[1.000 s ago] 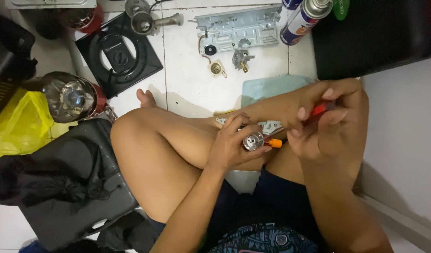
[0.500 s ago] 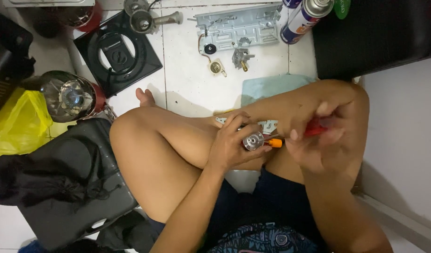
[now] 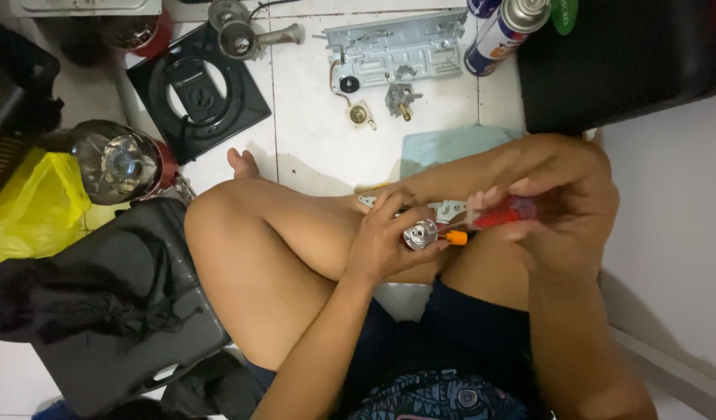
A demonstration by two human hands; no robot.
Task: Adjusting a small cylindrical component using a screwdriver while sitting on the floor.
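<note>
Floor: white square tiles [image 3: 311, 155] with thin dark grout lines, seen from above.
Light: even and soft, giving only faint shadows on the tiles.
Right side: a pale, plain wall or panel [image 3: 673, 233] runs down the frame, with a light strip along its foot at the lower right.
Upper right: a large black block [image 3: 622, 62] rests against that pale surface; what it is cannot be told.
Left edge: a yellow plastic bag [image 3: 31, 210] lies on the tiles, with a dark slatted object above it.
Lower left: a black case [image 3: 140, 311] lies flat, with black cloth [image 3: 54, 303] bunched over it.
Centre: a pale teal cloth [image 3: 443, 148] is spread on the tiles.
</note>
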